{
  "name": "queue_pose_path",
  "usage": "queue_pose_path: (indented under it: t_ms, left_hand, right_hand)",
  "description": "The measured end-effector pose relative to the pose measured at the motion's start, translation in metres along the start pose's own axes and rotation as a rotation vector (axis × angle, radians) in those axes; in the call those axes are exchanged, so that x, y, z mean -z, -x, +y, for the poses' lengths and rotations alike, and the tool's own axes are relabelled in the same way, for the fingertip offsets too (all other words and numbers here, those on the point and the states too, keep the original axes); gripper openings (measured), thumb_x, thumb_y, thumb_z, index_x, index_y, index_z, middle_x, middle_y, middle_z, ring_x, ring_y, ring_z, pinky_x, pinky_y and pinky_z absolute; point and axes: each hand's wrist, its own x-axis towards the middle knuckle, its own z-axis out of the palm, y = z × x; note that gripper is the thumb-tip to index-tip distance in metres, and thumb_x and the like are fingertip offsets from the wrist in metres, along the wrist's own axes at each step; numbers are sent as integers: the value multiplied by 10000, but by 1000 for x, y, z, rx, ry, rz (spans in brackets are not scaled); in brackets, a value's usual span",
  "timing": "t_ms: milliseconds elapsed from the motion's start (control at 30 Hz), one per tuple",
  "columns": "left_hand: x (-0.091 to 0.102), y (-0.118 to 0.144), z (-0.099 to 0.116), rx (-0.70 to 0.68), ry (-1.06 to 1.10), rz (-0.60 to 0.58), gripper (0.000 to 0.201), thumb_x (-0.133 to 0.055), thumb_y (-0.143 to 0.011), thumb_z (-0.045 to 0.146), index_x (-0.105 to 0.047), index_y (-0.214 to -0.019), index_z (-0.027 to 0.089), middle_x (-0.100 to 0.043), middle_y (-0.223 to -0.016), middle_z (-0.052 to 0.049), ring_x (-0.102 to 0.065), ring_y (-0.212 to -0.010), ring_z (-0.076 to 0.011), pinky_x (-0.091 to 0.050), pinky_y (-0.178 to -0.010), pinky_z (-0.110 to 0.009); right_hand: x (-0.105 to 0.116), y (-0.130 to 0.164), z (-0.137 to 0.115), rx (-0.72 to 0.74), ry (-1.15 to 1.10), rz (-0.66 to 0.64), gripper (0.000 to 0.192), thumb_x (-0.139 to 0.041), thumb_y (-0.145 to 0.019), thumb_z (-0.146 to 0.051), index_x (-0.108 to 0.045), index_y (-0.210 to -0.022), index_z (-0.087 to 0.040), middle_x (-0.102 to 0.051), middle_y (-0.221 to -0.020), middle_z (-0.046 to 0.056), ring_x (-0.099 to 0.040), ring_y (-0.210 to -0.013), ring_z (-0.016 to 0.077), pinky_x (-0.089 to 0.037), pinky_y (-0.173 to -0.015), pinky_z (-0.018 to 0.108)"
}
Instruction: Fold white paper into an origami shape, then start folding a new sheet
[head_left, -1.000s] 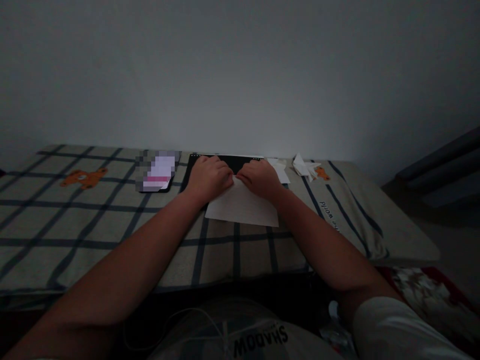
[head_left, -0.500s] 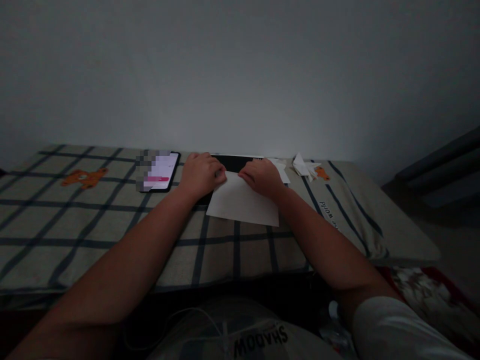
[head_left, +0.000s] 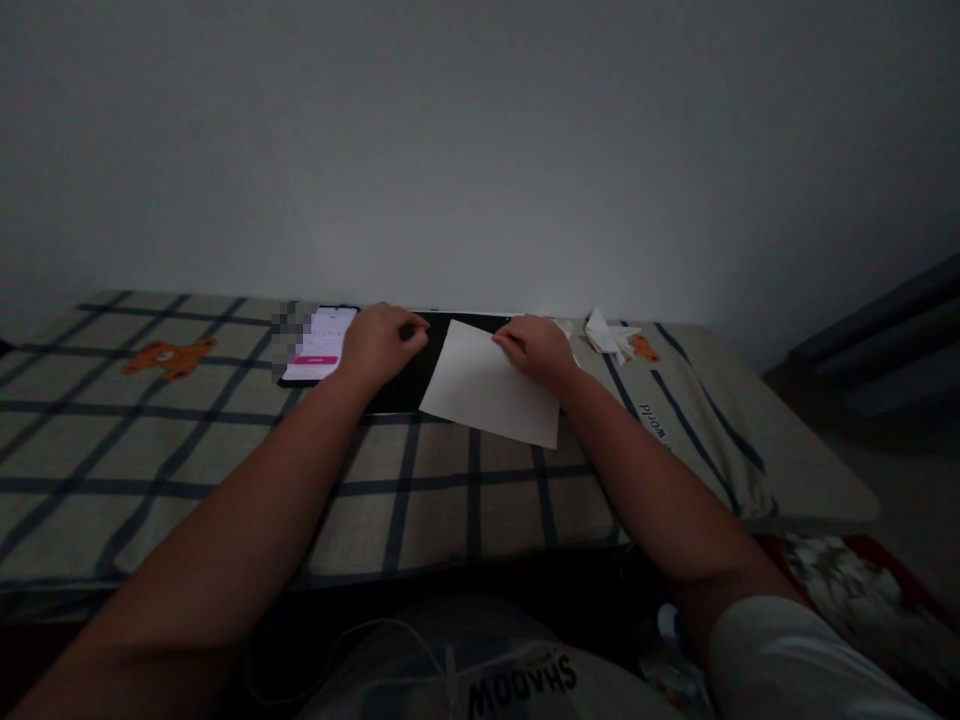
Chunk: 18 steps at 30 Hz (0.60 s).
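Observation:
A sheet of white paper (head_left: 487,395) lies tilted over a flat black panel (head_left: 409,385), its near edge reaching past the panel onto the cloth. My right hand (head_left: 538,352) pinches the paper near its far edge, with thumb and forefinger together. To the left of the sheet, my left hand (head_left: 381,345) is curled with its thumb and forefinger closed, apart from the paper; I see nothing between them. It hovers over the left part of the panel and hides the right edge of a lit phone (head_left: 319,345).
A checked tablecloth (head_left: 337,520) with printed bears covers the table, which stands against a grey wall. Folded white paper (head_left: 609,335) lies at the back right. Below the right edge sits a red container (head_left: 870,555) of crumpled white material. A clear bottle (head_left: 671,650) is near my lap.
My left hand has come off the paper and shifted left, now partly covering the phone. The sheet has turned slightly, uncovering more black panel. My right hand has barely moved.

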Motion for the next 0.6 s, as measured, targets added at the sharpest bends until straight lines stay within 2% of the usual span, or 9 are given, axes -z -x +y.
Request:
queue_pose_path:
  t_ms: [100,200,300,433,467,533,600]
  left_hand:
    - [-3,2,10,59,239,-26,351,-517,-902,414,-764,-984,178,-762,-978,-78,-667,-886,-221,-488,-800,-330]
    - [-6,3,19,138,365,-115,374,-529,-901,466,-763,-988,188,-768,-980,-62,-672,-901,-215,-497,-793,-309]
    - [-11,4,19,187,422,-179,325,-591,-854,449,-766,-947,191,-770,-931,-54,-676,-854,-207,-500,-760,-303]
    - [-17,2,13,256,420,-184,268,-621,-817,402,-770,-894,193,-765,-867,-63,-675,-794,-207,-504,-725,-311]
    - [-18,2,12,278,415,-182,258,-624,-812,395,-771,-881,194,-764,-859,-65,-675,-783,-208,-506,-721,-312]
    - [-20,2,10,306,411,-176,259,-623,-806,394,-771,-873,193,-765,-859,-71,-678,-780,-215,-510,-715,-317]
    - [-22,3,8,311,418,-170,278,-626,-802,402,-773,-900,188,-767,-884,-82,-686,-800,-225,-515,-716,-321]
  right_hand:
    - [-4,-1,0,3,-91,9,296,-471,-979,-329,-723,-947,-178,-721,-952,78,-598,-889,195,-372,-810,320]
    - [-9,-1,-1,-15,-144,10,294,-471,-973,-317,-724,-953,-169,-721,-959,82,-603,-895,192,-389,-824,313]
    - [-12,-1,-2,-49,-151,23,280,-482,-965,-306,-724,-958,-163,-720,-964,85,-601,-910,203,-395,-846,322]
    - [-12,-1,-11,-34,-87,100,277,-553,-933,-311,-670,-1135,-162,-675,-1141,126,-554,-1057,250,-369,-919,368]
    - [-11,0,-15,-15,-81,102,276,-565,-931,-331,-661,-1132,-167,-663,-1146,129,-542,-1070,255,-365,-920,373]
    - [-9,1,-26,78,-135,40,247,-593,-922,-400,-661,-991,-173,-664,-1041,108,-548,-994,236,-373,-879,354]
    - [-8,4,-38,179,-249,-100,312,-648,-876,-487,-637,-927,-179,-659,-951,71,-559,-896,200,-388,-797,309]
